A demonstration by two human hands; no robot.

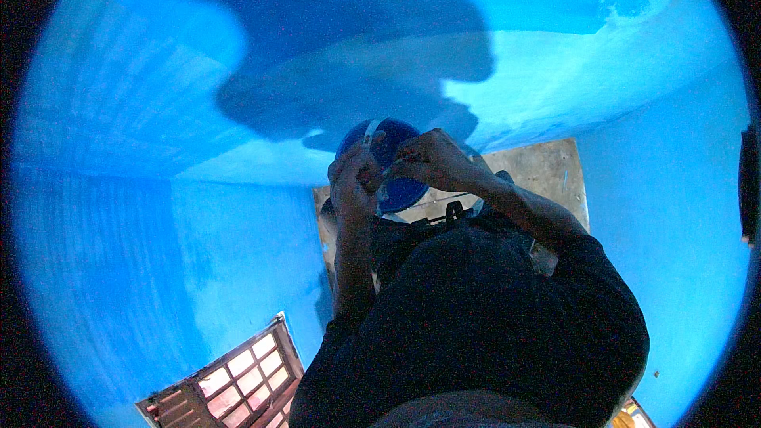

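Both my hands are raised together in front of my body, over a round blue bucket. My left hand is closed, and a narrow pale strip sticks up from it across the bucket's rim; its kind does not show clearly. Just to the right, my right hand is bent inward with its fingers pinched together close to the left hand. Whatever lies between those fingers is too dark and small to make out. The hands hide part of the bucket, and its contents are hard to see.
Blue-painted walls surround me, with a lighter, patchy area on the wall ahead and a large shadow across it. Below is a grey-brown floor. A window with a brown frame and several panes is at the lower left.
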